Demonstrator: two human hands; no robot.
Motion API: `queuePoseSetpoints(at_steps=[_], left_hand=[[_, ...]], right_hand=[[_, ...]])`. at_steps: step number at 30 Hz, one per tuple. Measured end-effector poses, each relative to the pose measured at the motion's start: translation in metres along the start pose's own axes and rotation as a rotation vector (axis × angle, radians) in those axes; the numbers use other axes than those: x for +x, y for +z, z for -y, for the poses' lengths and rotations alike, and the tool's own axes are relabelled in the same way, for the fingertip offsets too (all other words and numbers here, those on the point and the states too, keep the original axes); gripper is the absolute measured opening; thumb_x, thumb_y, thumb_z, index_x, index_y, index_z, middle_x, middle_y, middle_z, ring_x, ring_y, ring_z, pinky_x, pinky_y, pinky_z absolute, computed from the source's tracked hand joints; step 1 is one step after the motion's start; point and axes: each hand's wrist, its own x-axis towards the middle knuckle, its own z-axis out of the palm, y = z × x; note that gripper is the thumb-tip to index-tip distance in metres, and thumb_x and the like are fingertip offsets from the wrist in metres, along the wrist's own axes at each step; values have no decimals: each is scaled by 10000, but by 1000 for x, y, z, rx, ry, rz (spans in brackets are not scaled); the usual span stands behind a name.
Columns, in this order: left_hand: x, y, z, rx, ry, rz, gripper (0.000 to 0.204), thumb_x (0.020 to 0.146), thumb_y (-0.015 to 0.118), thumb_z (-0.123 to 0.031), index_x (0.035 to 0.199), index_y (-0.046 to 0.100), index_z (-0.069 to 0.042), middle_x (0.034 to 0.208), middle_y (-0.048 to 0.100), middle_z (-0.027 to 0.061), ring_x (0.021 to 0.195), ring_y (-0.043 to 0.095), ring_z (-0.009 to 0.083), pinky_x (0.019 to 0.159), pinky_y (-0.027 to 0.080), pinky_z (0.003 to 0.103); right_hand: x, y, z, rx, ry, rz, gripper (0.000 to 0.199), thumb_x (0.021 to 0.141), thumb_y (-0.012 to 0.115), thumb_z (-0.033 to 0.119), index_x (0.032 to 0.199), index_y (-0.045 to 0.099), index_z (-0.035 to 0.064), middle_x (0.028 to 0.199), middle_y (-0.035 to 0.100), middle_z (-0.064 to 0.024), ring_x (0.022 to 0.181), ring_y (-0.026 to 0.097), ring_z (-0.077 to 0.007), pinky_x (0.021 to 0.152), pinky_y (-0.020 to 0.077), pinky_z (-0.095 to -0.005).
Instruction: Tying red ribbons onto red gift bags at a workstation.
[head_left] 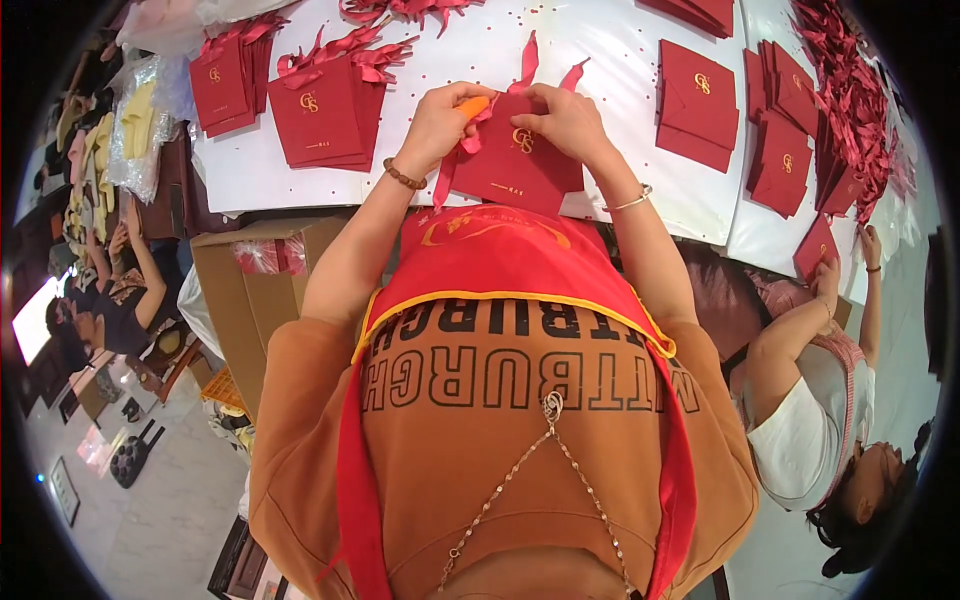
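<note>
A flat dark-red paper gift bag (515,165) with a gold emblem lies at the near edge of the white table, in front of my body. My left hand (445,122) is closed at the bag's upper left, pinching a red ribbon (472,142). Something orange (472,107) sits at its fingertips; whether it is a finger cover or a held piece I cannot tell. My right hand (568,122) pinches the bag's top edge, its thumb over the front. Two ribbon ends (529,62) rise beyond the top edge. My fingers hide where the ribbon meets the bag.
Stacks of red bags with ribbons (325,115) lie at the left. More stacks (697,110) and a heap of red ribbons (850,120) lie at the right. A cardboard box (235,290) stands below the table's left edge. At the right, a co-worker (810,420) holds a red bag.
</note>
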Motion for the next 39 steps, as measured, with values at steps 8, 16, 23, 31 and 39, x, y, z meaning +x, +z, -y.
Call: queuePoseSetpoints(at_steps=[8, 16, 23, 31, 39], left_hand=[[3, -3, 6, -421, -163, 26, 226, 867, 515, -108, 1069, 557, -15, 818, 601, 32, 592, 512, 42, 524, 400, 157], [3, -10, 3, -22, 65, -103, 268, 811, 560, -52, 1079, 556, -40, 791, 579, -4, 675, 519, 65, 622, 412, 173], [-13, -59, -42, -635, 421, -29, 187, 851, 485, -25, 998, 565, 56, 948, 600, 119, 896, 598, 228, 771, 484, 307], [-21, -35, -36, -250, 125, -78, 220, 785, 600, -62, 1001, 574, -31, 796, 602, 27, 591, 503, 51, 541, 409, 182], [-10, 8, 4, 377, 55, -158, 127, 798, 571, -76, 888, 612, 5, 725, 621, 40, 534, 507, 69, 500, 408, 192]], right_hand=[[4, 1, 5, -46, 11, 18, 366, 734, 622, 370, 1046, 617, 179, 804, 654, -48, 737, 616, -219, 685, 432, -350], [6, 10, -1, -151, -66, 6, 324, 753, 617, 354, 1027, 618, 182, 759, 652, -46, 707, 607, -224, 709, 387, -369], [6, 13, -6, -131, -43, -9, 329, 747, 628, 354, 1028, 620, 183, 779, 653, -54, 714, 609, -226, 679, 408, -370], [6, 6, -1, -23, 29, 56, 349, 736, 634, 365, 1030, 629, 178, 817, 654, -70, 778, 617, -221, 679, 442, -343], [5, -2, 8, -23, 87, 103, 385, 731, 620, 380, 1066, 620, 189, 882, 656, -70, 826, 618, -223, 711, 449, -333]])
